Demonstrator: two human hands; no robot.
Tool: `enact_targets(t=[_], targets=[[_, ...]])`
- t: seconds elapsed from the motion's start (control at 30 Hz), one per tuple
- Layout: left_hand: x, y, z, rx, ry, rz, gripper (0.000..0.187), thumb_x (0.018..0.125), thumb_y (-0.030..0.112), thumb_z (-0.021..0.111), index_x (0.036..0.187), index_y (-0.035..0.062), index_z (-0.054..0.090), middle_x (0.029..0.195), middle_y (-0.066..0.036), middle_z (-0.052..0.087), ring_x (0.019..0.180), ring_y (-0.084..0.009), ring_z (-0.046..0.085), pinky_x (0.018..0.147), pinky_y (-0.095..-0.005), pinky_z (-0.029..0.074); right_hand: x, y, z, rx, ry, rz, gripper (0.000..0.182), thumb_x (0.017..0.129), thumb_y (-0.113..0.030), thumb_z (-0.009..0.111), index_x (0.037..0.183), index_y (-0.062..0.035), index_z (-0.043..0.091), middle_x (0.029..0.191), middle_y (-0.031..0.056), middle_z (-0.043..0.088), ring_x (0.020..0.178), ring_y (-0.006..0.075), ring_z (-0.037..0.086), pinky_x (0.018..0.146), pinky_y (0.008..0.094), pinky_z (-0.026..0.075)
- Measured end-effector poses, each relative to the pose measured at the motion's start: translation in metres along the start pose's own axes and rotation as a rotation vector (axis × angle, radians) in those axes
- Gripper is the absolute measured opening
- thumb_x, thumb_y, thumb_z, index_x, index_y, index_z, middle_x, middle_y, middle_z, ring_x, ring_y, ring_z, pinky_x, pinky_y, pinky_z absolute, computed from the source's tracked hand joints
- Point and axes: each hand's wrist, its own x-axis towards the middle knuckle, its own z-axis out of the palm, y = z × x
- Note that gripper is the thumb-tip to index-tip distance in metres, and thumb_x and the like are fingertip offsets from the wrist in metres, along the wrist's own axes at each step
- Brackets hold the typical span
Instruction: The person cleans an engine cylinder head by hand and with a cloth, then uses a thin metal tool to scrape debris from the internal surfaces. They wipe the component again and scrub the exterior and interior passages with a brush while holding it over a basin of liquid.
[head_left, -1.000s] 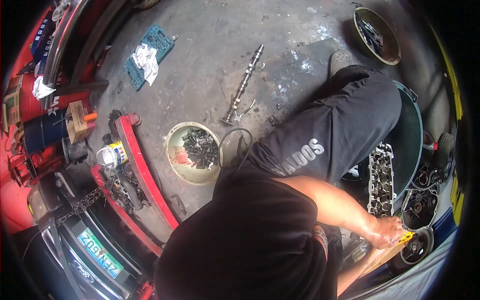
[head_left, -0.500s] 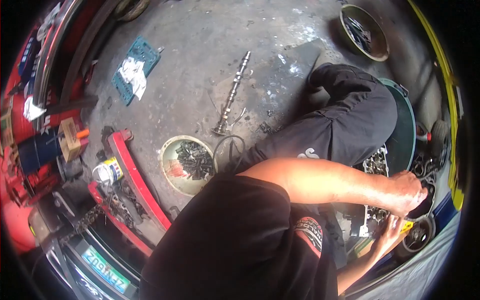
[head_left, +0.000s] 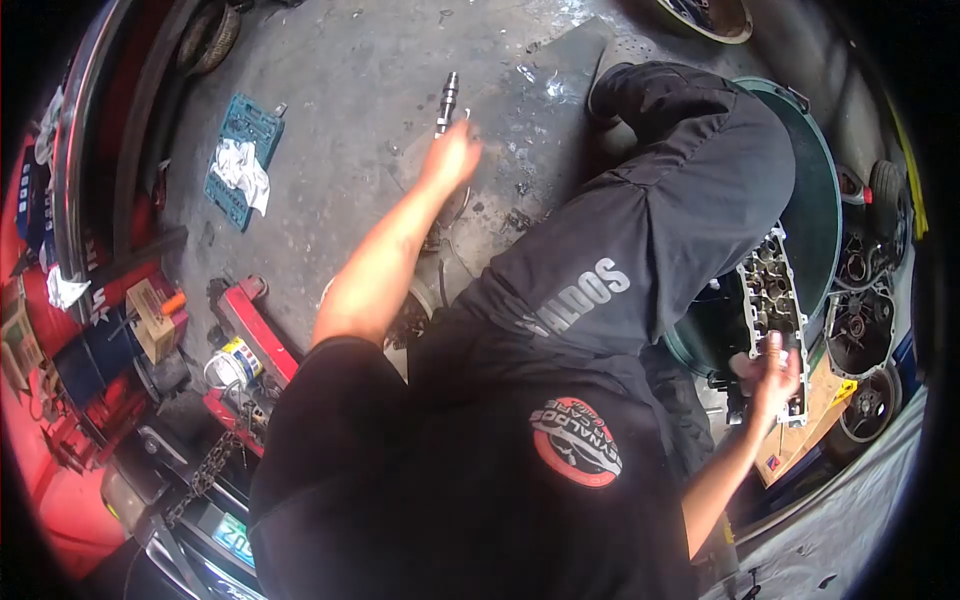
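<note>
My left hand (head_left: 453, 157) reaches forward over the floor and overlaps the middle of a metal camshaft (head_left: 448, 98). The camshaft's far end sticks out beyond my knuckles. Blur and the back of the hand hide how the fingers sit on it, so I cannot tell whether they grip it. On the right, my right hand (head_left: 772, 378) is over the near half of a cylinder head (head_left: 770, 285), its fingers apart and pointing up. The cylinder head lies with its valve side facing up, beside a large dark green tub (head_left: 818, 215).
A plastic basin (head_left: 405, 335) of small parts is partly behind my left forearm. A blue tool case (head_left: 245, 135) with a white rag (head_left: 240, 175), a red metal frame (head_left: 262, 325) and a car are at left. An engine cover (head_left: 860, 330) and a wheel (head_left: 870, 405) lie at right.
My left hand has swung from the engine parts on the right to the camshaft. My right hand has shifted up over the cylinder head, fingers spread. The whole view has turned.
</note>
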Motion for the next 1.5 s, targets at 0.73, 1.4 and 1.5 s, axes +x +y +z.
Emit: enact_targets(t=[0.73,1.4,1.5], targets=[[-0.042,-0.073,0.063,-0.358,-0.205,-0.434,0.032,0.096,0.030,0.058,0.100,-0.0012,0.066,0.093,-0.017,0.067,0.083,-0.0316,0.063,0.074,-0.0444,0.049,-0.053,0.084,0.084,0.073,-0.078,0.320,0.038,0.089,-0.038,0.075,0.097,-0.0013,0.066,0.080,0.0005,0.059,0.074,0.0110,0.052,0.065,0.0310,0.045],[-0.090,0.343,-0.163,-0.980,0.117,0.913,0.023,0.103,0.006,0.049,0.117,-0.0090,0.058,0.112,-0.025,0.065,0.096,-0.0327,0.067,0.086,-0.0442,0.056,-0.020,-0.002,0.112,0.057,-0.320,-0.096,0.106,0.083,-0.046,0.079,0.160,-0.0075,0.018,0.131,0.0184,0.061,0.117,0.0358,0.061,0.100,0.0421,0.049],[-0.143,0.370,-0.088,-1.211,-0.323,0.638,0.020,0.103,0.009,0.052,0.118,-0.0016,0.059,0.119,-0.023,0.065,0.101,-0.0337,0.069,0.083,-0.0442,0.062,-0.048,-0.031,0.079,0.337,-0.168,-0.320,0.104,0.083,-0.043,0.081,0.160,-0.0082,0.021,0.139,0.0199,0.055,0.127,0.0348,0.056,0.106,0.0410,0.045]])
